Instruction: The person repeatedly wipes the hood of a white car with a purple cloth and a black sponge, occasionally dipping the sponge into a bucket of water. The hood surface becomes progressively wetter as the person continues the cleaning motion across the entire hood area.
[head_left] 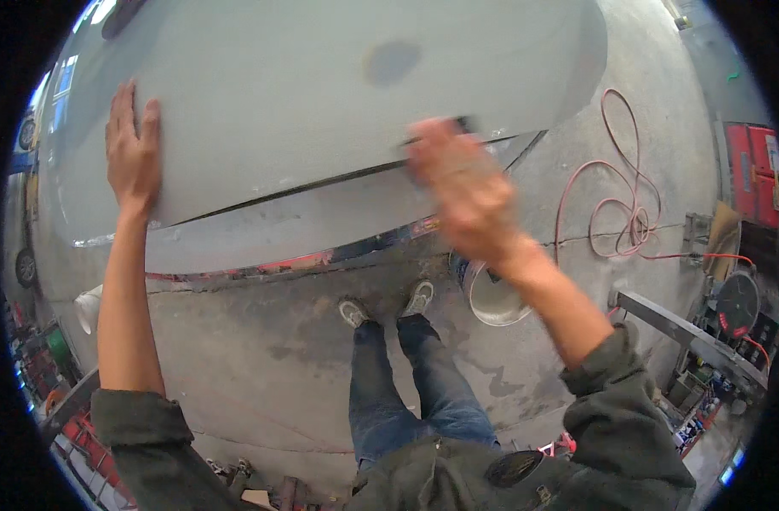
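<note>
A broad, pale grey car body panel (270,94), probably a hood, spans the upper part of the view. My left hand (135,157) lies flat on its left side, fingers stretched out and holding nothing. At the panel's near edge, on the right, my right hand (468,192) is smeared by motion. A small dark piece (464,124) shows at its fingertips; its kind is unclear. A dark gap separates the panel from a lower grey section (296,223) nearer me. Farther up, the panel bears a round darker patch (392,64).
A whitish bucket (498,305) stands on the concrete floor (270,358), right of my feet. Red hose (635,226) lies in loops farther right, near a metal beam (692,332). Red cabinets (754,170) are at the far right. A white rounded object (89,308) sits left.
</note>
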